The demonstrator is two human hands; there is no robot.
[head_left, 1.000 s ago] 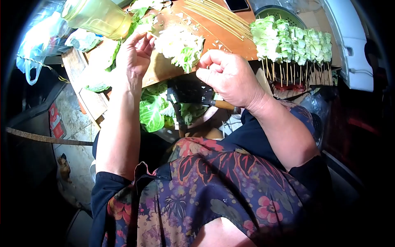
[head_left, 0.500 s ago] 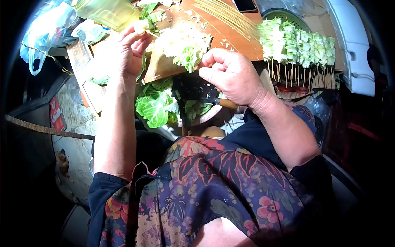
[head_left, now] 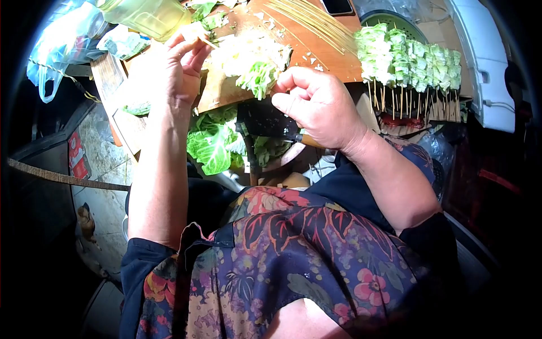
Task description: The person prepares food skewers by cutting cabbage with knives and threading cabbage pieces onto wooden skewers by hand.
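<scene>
My left hand [head_left: 185, 65] is closed in a pinch at the board's left side. A thin wooden skewer [head_left: 208, 43] pokes out from its fingertips, beside pale green cabbage bits [head_left: 197, 29]. My right hand [head_left: 319, 104] is curled at the right edge of a pile of cut cabbage [head_left: 248, 56], thumb and forefinger near a green leaf piece [head_left: 258, 79]. Whatever lies between those fingers is hidden. Below the right hand, a cleaver [head_left: 265, 124] with a wooden handle [head_left: 309, 140] rests over a basin holding large cabbage leaves [head_left: 212, 144].
Loose bamboo skewers [head_left: 313, 25] lie on the orange board [head_left: 339, 59], near a phone [head_left: 337, 5]. Rows of skewered cabbage [head_left: 406, 59] stand at right, beside a green colander [head_left: 415, 33]. A yellowish plastic container [head_left: 144, 17] and blue bag [head_left: 62, 51] are at upper left.
The fingers of my left hand have shifted slightly, and the skewer end sits a little higher and further left. My right hand has barely moved.
</scene>
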